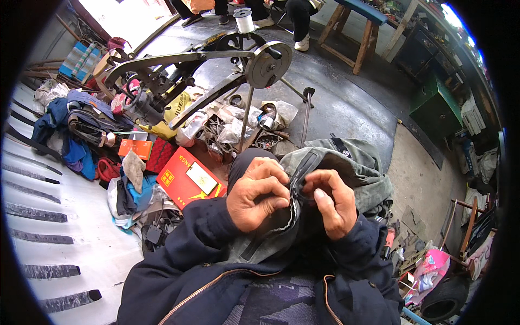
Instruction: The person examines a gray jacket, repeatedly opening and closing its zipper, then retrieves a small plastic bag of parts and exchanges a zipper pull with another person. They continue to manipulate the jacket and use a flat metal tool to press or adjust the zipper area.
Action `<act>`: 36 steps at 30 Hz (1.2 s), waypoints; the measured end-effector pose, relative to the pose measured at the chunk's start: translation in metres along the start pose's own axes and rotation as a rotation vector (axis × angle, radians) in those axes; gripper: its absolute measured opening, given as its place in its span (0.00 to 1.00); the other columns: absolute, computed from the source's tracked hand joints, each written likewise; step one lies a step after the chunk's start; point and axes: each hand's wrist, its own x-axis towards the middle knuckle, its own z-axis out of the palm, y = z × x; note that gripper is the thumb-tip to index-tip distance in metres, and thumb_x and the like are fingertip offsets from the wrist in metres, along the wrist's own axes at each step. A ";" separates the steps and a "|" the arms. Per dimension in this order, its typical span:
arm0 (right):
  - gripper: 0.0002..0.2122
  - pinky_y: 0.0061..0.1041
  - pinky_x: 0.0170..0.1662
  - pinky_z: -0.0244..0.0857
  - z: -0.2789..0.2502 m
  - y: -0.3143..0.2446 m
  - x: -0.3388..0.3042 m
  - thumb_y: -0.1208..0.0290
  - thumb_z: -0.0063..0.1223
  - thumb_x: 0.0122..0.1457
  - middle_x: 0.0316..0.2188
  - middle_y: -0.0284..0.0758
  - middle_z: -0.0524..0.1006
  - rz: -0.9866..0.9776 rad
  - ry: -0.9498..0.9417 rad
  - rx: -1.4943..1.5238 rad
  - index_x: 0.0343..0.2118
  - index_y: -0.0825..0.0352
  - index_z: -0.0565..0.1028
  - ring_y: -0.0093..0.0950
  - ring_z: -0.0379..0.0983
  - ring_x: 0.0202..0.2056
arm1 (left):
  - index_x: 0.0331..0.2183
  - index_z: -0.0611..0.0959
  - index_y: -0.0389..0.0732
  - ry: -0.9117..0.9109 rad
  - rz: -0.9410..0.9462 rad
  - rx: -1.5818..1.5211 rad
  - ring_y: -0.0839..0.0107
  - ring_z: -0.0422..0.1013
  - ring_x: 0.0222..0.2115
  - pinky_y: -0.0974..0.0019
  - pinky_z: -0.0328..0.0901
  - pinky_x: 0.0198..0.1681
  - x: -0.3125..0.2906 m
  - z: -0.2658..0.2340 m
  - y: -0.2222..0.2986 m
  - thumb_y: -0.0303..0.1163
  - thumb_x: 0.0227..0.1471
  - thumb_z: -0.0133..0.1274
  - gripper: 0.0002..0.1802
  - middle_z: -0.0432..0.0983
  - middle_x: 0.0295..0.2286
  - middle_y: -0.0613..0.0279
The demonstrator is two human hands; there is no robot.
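A grey-green cloth garment [360,170] lies bunched over my lap, with an open edge that looks like a zipper strip [295,208] running between my hands. My left hand [257,195] is closed beside this edge, thumb and forefinger pressed together; whatever is in the pinch is too small to make out. Fingers of my right hand [331,205] curl and pinch at the garment's edge from the other side, with the thumb toward me. The folds hide the fingertips in part.
Ahead stands a hand-cranked sewing machine [200,57] with a round wheel [269,65] and a white thread spool [244,20]. A red box [187,179], bags and cloth heap up at left. Farther off are a wooden stool [346,32], a green box [436,105] and seated people's legs.
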 end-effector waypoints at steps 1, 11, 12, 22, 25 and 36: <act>0.09 0.26 0.43 0.71 -0.001 -0.004 0.002 0.76 0.54 0.65 0.35 0.38 0.80 -0.002 -0.070 -0.004 0.46 0.71 0.77 0.25 0.77 0.36 | 0.33 0.87 0.41 0.018 0.002 0.022 0.56 0.67 0.50 0.54 0.60 0.59 0.001 0.001 0.000 0.25 0.49 0.69 0.07 0.76 0.43 0.58; 0.09 0.24 0.39 0.69 0.003 0.005 0.009 0.70 0.62 0.69 0.31 0.31 0.78 0.123 -0.322 0.178 0.43 0.70 0.77 0.18 0.73 0.33 | 0.31 0.86 0.40 0.028 -0.141 0.068 0.59 0.67 0.37 0.60 0.60 0.45 -0.001 0.004 0.014 0.25 0.53 0.65 0.03 0.72 0.30 0.60; 0.08 0.22 0.39 0.69 0.003 0.006 0.007 0.70 0.61 0.70 0.32 0.28 0.78 0.209 -0.327 0.385 0.42 0.70 0.77 0.17 0.72 0.33 | 0.31 0.86 0.40 0.029 -0.159 0.048 0.58 0.67 0.37 0.60 0.61 0.45 -0.001 0.003 0.014 0.25 0.53 0.65 0.03 0.72 0.30 0.60; 0.08 0.43 0.34 0.70 0.015 0.008 0.007 0.83 0.56 0.62 0.32 0.48 0.73 -0.415 -0.160 -0.338 0.43 0.71 0.72 0.53 0.75 0.32 | 0.32 0.86 0.35 0.053 -0.179 -0.085 0.61 0.68 0.35 0.63 0.63 0.42 -0.001 0.008 0.020 0.16 0.50 0.64 0.06 0.71 0.31 0.57; 0.07 0.42 0.34 0.71 0.017 0.013 0.009 0.83 0.56 0.62 0.32 0.48 0.73 -0.401 -0.109 -0.374 0.42 0.70 0.72 0.53 0.76 0.32 | 0.31 0.87 0.39 0.016 -0.143 -0.093 0.62 0.68 0.37 0.63 0.62 0.43 0.000 0.006 0.028 0.17 0.48 0.65 0.08 0.71 0.31 0.62; 0.06 0.20 0.31 0.66 -0.001 0.033 0.003 0.73 0.49 0.73 0.26 0.28 0.76 0.093 0.070 0.205 0.41 0.69 0.74 0.18 0.70 0.25 | 0.27 0.82 0.42 -0.118 -0.010 0.095 0.60 0.73 0.35 0.59 0.63 0.45 0.021 -0.005 -0.020 0.38 0.56 0.64 0.11 0.78 0.28 0.61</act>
